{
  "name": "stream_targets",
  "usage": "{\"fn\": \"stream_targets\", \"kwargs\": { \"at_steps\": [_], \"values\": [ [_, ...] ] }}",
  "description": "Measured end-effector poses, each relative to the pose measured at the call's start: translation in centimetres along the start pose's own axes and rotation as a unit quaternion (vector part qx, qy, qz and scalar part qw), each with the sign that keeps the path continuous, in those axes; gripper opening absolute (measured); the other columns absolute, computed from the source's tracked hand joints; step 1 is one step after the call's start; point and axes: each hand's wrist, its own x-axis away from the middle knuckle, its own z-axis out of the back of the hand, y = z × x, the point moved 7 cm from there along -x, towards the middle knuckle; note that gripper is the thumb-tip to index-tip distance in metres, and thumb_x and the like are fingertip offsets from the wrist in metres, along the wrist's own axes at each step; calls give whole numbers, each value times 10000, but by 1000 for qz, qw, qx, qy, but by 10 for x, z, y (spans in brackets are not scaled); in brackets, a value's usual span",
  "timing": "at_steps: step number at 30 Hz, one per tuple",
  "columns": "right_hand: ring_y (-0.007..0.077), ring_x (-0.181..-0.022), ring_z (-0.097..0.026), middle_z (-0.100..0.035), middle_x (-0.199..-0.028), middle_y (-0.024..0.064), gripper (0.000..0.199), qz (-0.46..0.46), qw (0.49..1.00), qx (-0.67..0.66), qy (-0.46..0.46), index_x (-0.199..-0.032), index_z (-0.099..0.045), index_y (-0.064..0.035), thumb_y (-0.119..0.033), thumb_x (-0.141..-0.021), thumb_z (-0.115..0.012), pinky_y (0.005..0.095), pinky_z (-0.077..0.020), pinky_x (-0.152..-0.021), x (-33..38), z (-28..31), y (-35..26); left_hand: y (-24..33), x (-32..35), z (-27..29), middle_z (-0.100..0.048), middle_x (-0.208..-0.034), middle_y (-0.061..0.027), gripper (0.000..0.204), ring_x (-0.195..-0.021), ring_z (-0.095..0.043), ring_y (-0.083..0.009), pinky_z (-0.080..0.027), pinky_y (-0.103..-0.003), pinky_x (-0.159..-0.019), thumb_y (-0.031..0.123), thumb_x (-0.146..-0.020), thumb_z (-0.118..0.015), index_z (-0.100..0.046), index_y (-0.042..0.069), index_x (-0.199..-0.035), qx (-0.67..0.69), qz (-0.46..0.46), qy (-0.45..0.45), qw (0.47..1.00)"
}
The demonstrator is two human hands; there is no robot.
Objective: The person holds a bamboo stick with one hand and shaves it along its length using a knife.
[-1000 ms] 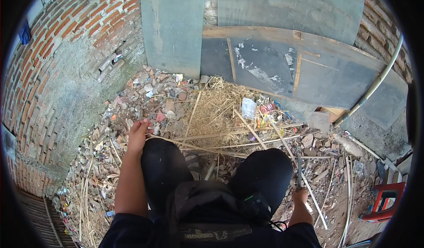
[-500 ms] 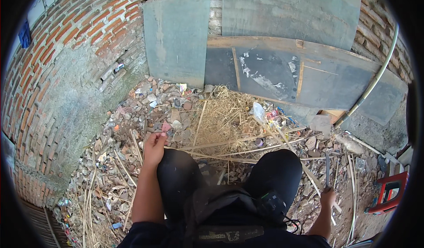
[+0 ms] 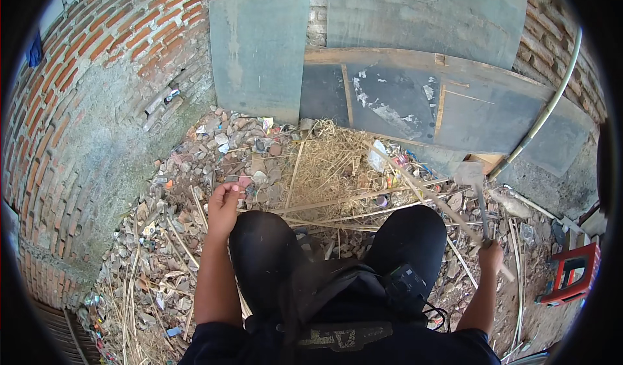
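Note:
My right hand [image 3: 491, 256], out beyond my right knee, is wrapped round the handle of a knife. Its long dark blade [image 3: 483, 212] points away from me. A long pale bamboo strip [image 3: 448, 210] slants across in front of my right knee and passes right by this hand. Whether the fingers also grip the strip, I cannot tell. My left hand [image 3: 225, 202] is raised beside my left knee, its thumb and fingertips pinched together. Whatever they pinch is too small to make out.
Rubble and litter [image 3: 178, 235] cover the ground, with a heap of straw-like shavings [image 3: 331, 167] ahead. More bamboo strips [image 3: 357, 204] lie before my knees. A red plastic stool [image 3: 571, 274] stands at the right. Brick wall [image 3: 97, 105] and grey panels [image 3: 259, 56] enclose the place.
My right hand, the knife and the slanting bamboo strip have moved forward, away from me. My left hand has shifted slightly left and keeps its pinch.

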Motion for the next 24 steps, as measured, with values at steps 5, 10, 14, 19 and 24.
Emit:
{"fn": "stream_targets", "kwargs": {
  "at_steps": [5, 10, 14, 19, 24],
  "values": [
    [482, -852, -661, -687, -867, 280, 240, 26, 994, -17, 100, -930, -656, -17, -248, -917, -590, 585, -508, -758, -39, 99, -35, 37, 0, -20, -700, -990, -59, 162, -882, -644, -111, -511, -278, -822, 139, -1002, -633, -649, 6, -1094, 39, -75, -10, 996],
    [465, -837, -671, -696, -847, 256, 226, 158, 979, -61, 113, -984, -657, -21, -202, -850, -635, 548, -526, -753, -33, 169, -141, 130, 25, -81, -670, -1003, -108, 260, -946, -661, -243, -510, -367, -844, 145, -890, -732, -660, 22, -1107, -190, -324, -35, 926],
    [427, -836, -691, -710, -855, 226, 276, 241, 957, -156, 45, -998, -676, -30, -180, -772, -727, 491, -546, -760, -19, 186, -230, 193, 45, -133, -595, -1227, -145, 493, -1159, -572, -361, -412, -498, -1029, 233, -809, -785, -617, 67, -1241, -335, -478, -51, 811],
    [410, -835, -693, -710, -856, 223, 322, 358, 903, -234, -40, -981, -696, -25, -161, -708, -800, 458, -548, -761, 2, 189, -319, 214, 34, -128, -591, -1252, -148, 605, -1209, -542, -360, -365, -511, -1072, 291, -762, -812, -593, 74, -1283, -499, -498, 23, 709],
    [399, -811, -692, -708, -839, 219, 358, 439, 867, -231, -52, -988, -696, -7, -153, -682, -813, 438, -546, -750, 9, 196, -373, 158, 15, -64, -697, -837, -144, 319, -730, -689, -352, -524, -478, -674, 320, -859, -741, -643, 63, -1021, -524, -283, -110, 796]
  ]
}}
